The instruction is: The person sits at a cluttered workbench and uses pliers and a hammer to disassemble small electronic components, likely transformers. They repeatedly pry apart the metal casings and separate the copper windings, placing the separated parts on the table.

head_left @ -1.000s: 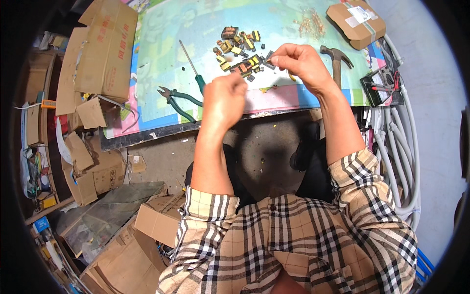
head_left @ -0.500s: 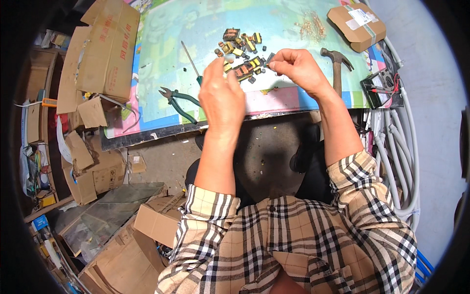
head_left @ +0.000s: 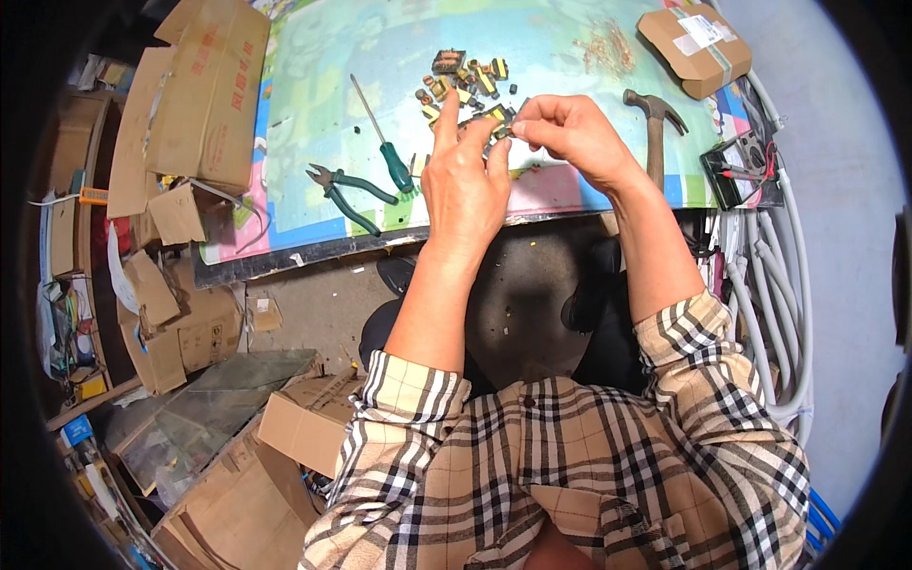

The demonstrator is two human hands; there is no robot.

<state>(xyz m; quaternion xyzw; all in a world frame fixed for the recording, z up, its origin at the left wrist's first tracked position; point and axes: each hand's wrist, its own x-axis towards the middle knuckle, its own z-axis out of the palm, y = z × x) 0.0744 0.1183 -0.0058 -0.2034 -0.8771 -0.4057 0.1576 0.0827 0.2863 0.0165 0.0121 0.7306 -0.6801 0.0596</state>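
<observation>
My right hand (head_left: 570,142) is closed in a pinch on a small dark piece (head_left: 514,130), mostly hidden by the fingertips. Just left of it is my left hand (head_left: 464,190), its index finger stretched out and its thumb apart, close to that piece; whether it touches is unclear. Beyond the hands lies a loose pile of small transformers and coils (head_left: 484,84), black with yellow tape and copper windings. Part of the pile is covered by my left fingers. Left of my left hand lie a green-handled screwdriver (head_left: 393,163) and green-handled pliers (head_left: 353,198).
A hammer (head_left: 655,128) lies right of my right hand, with a multimeter (head_left: 736,171) and red probes beyond it. Copper wire scraps (head_left: 608,49) and a flat cardboard box (head_left: 689,57) are at the back right. A tall carton (head_left: 204,104) stands at the table's left.
My left hand has moved right, toward my right fingers, and its fingers have spread. The screwdriver handle has come into view. My right hand has shifted slightly left.
</observation>
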